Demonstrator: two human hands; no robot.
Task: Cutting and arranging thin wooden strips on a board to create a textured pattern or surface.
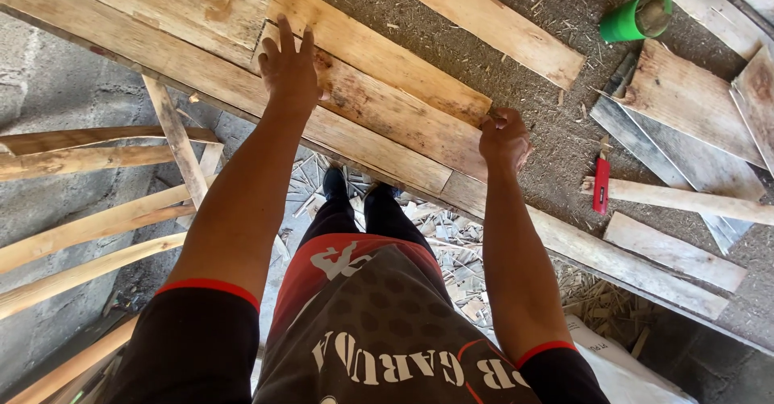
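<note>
Wooden plank (pixel 379 102), left hand (pixel 289 69) flat on it, fingers spread, right hand (pixel 504 139) grip closed on its edge

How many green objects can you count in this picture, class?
1. A green cup lies on its side on the sawdust-covered surface at the upper right, beyond the right hand and far from the left hand. Others may be hidden under the boards.
</note>
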